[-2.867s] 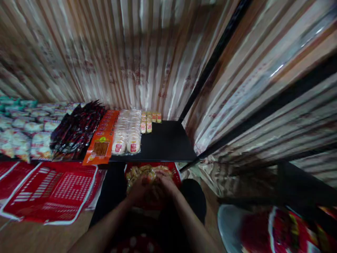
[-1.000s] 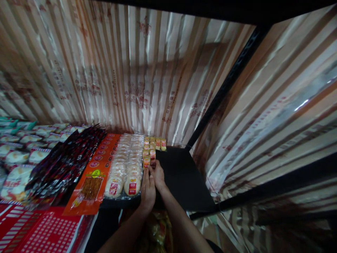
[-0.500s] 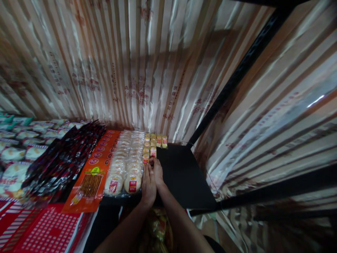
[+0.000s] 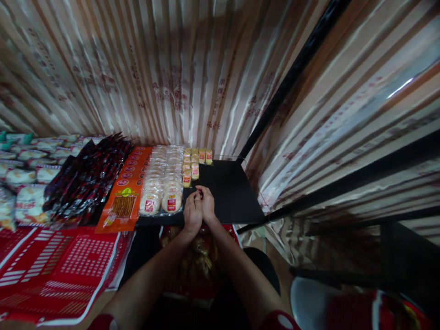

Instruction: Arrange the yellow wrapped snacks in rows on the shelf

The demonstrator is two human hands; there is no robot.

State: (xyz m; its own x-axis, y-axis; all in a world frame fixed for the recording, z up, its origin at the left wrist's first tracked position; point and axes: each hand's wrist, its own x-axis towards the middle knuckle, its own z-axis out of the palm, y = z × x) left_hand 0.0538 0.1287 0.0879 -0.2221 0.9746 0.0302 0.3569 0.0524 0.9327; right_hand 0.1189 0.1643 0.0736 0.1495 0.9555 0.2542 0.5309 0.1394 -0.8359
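Note:
My left hand (image 4: 193, 213) and my right hand (image 4: 206, 204) are side by side over the front part of a black shelf (image 4: 233, 192). The fingers of both are closed and curl toward each other; whatever may be between them is hidden. Just beyond the fingertips are small yellow snack packets (image 4: 186, 177) with red labels, set in short rows that run to the back. Left of my hands, two rows of clear-wrapped round rice crackers (image 4: 171, 197) overlap toward the wall, the front ones showing red labels.
Orange snack bags (image 4: 120, 206), dark shiny packets (image 4: 85, 183) and white bags (image 4: 32, 204) fill the shelf's left side. A red basket (image 4: 82, 254) stands at lower left. Below my arms is a container of golden packets (image 4: 202, 259). A black post (image 4: 275, 105) rises behind, right.
Both hands have drawn back from the yellow packets toward the shelf's front edge, uncovering the front ones. The view has tilted down, showing more of the basket and the container below.

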